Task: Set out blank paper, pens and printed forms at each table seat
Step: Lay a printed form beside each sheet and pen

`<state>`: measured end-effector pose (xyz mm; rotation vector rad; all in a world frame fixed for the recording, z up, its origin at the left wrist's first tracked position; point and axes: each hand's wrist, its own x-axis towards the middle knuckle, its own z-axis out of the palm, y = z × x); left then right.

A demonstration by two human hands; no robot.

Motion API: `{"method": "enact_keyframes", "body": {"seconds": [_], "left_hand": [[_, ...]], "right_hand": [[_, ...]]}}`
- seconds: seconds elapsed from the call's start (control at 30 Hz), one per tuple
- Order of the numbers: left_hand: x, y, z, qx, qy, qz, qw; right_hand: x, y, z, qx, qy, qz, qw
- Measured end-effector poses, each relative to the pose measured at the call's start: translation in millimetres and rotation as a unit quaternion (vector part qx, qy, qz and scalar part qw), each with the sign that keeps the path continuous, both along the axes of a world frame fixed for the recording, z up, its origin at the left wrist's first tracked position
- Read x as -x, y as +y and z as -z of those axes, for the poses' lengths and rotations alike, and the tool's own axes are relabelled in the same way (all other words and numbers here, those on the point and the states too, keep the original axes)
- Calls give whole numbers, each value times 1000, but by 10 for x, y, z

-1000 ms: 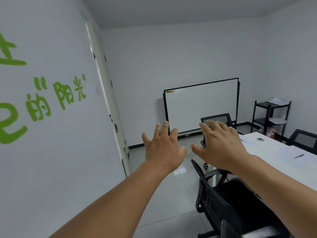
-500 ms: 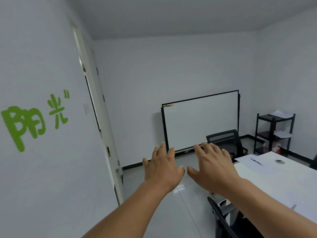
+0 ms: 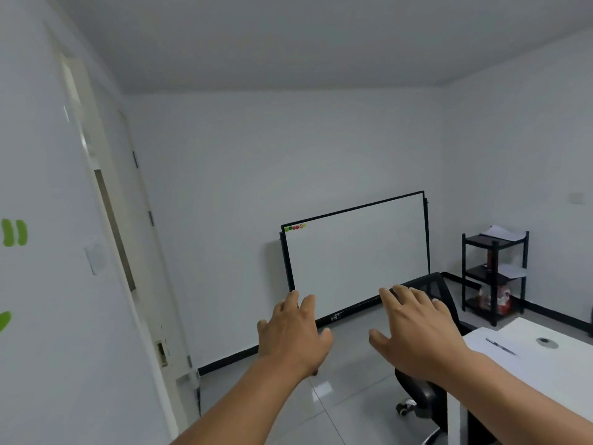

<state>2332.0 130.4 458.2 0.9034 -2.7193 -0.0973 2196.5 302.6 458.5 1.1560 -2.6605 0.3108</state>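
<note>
both hands (image 3: 293, 335) (image 3: 417, 332) empty, pen (image 3: 500, 346) just right

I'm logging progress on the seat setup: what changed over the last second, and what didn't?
The view swung away from the near chair and rose; the whiteboard and shelf now look closer. The table has slid toward the right edge. Neither hand took or released anything: left hand and right hand stay open, outstretched, empty.
</note>
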Motion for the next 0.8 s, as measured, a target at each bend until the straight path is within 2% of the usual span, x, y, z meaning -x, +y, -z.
{"method": "enact_keyframes", "body": {"seconds": [0.13,0.43,0.63,0.8], "left_hand": [[477,-575,-27,23,-22,2,1000],[1580,-1895,-157,2,-55,-20,998],[2445,-2784,-59,-11,-65,0,998],[3300,-3681,180,22,-71,54,996]], "right_hand": [[560,-614,8,7,-4,-5,1000],[1757,-1928,-180,-2,9,-49,999],[2530,-2657,-28,-30,6,-21,999],[3233,-3452,182,-63,2,16,998]]}}
